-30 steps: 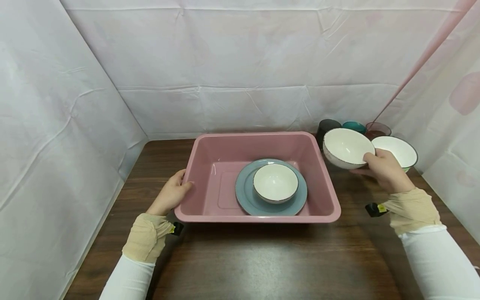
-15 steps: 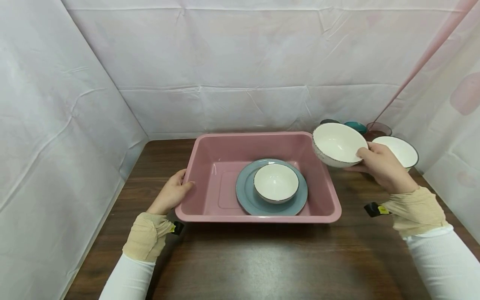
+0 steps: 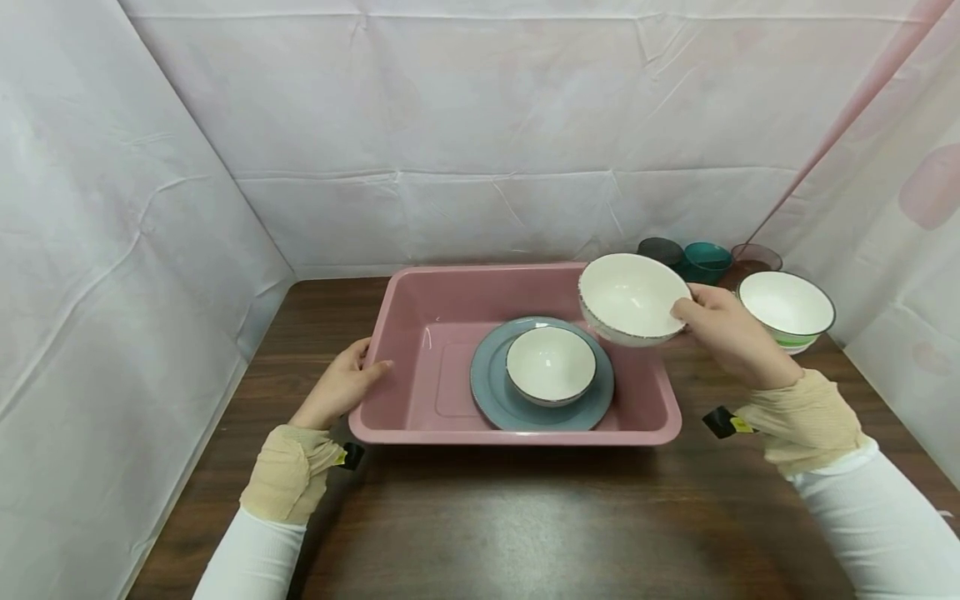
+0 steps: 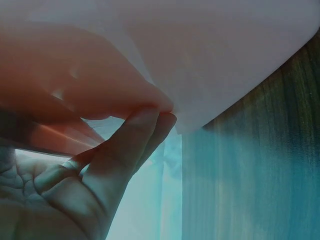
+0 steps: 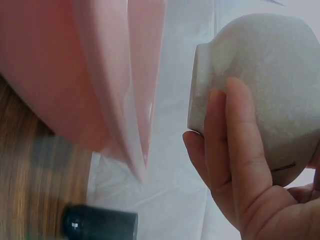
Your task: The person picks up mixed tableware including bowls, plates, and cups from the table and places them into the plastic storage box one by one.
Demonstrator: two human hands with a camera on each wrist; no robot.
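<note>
A pink plastic basin (image 3: 517,437) stands on the table. My left hand (image 3: 339,385) grips its left rim, thumb over the edge; the left wrist view has the fingers (image 4: 130,135) under that rim. Over the basin's right side, my right hand (image 3: 738,337) holds a white bowl (image 3: 633,296) with a dark speckled rim. The thumb lies inside this bowl, and in the right wrist view the fingers (image 5: 242,130) spread beneath it near its foot. Inside the basin a blue-grey plate (image 3: 491,379) carries a smaller white bowl (image 3: 552,365) with a dark rim.
Behind the right hand, a white bowl with green stripes (image 3: 787,304) stands on the dark wood table (image 3: 525,517). Farther back are a black cup (image 3: 660,250), a teal cup (image 3: 707,260) and a reddish clear cup (image 3: 753,260). White curtains (image 3: 480,125) enclose the back and sides.
My right hand has carried the white bowl leftward, from in front of the cups to over the basin's right side. The left hand keeps its grip on the rim.
</note>
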